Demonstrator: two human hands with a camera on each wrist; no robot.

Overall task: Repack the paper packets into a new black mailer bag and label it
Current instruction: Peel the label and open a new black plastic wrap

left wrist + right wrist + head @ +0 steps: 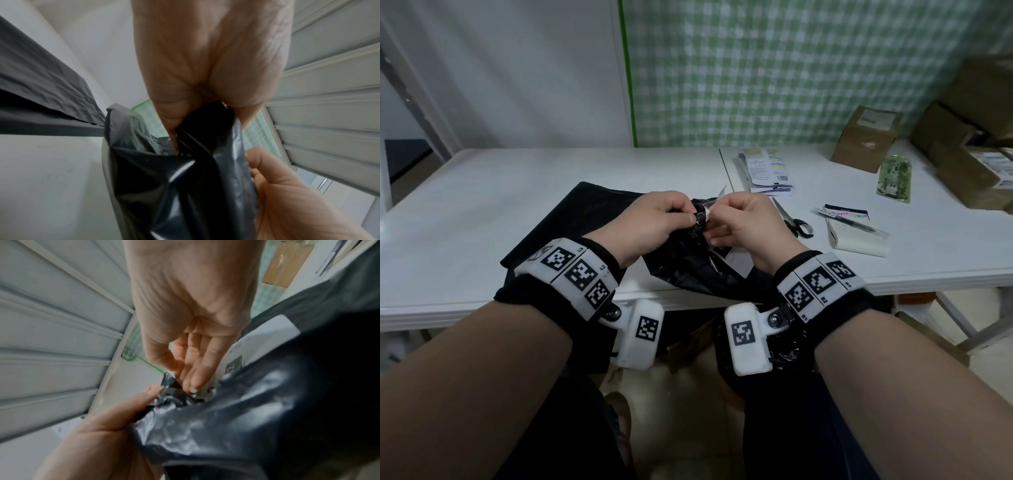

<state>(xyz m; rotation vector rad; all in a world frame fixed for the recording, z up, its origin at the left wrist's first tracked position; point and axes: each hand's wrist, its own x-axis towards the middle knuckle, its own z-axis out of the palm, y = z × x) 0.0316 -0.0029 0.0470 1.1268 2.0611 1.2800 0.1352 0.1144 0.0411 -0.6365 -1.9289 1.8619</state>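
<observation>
So I'm at the bag-wrangling stage, I reckon: both hands are up on the crumpled black mailer bag [688, 263], which hangs off the near edge of the white table [482, 205] toward my lap, with a white label showing on its side. My left hand [654, 219] is pinching a bunched corner of the plastic, fingers curled tight on it, thumb on top. My right hand [743, 222] is nipping a little pale strip [714, 205] right at that same spot, thumb and forefinger closed on it, other fingers loosely extended. Can't tell if that's the seal liner or tape, honestly. The paper packets [768, 169] sit out on the table well to the right, near the scissors [792, 221], and a flat black mailer [571, 222] lies under my left wrist, probably the new one. Next move needs a steady peel while the left hand anchors the plastic so it doesn't stretch. Wrists are close together, palms facing in.
</observation>
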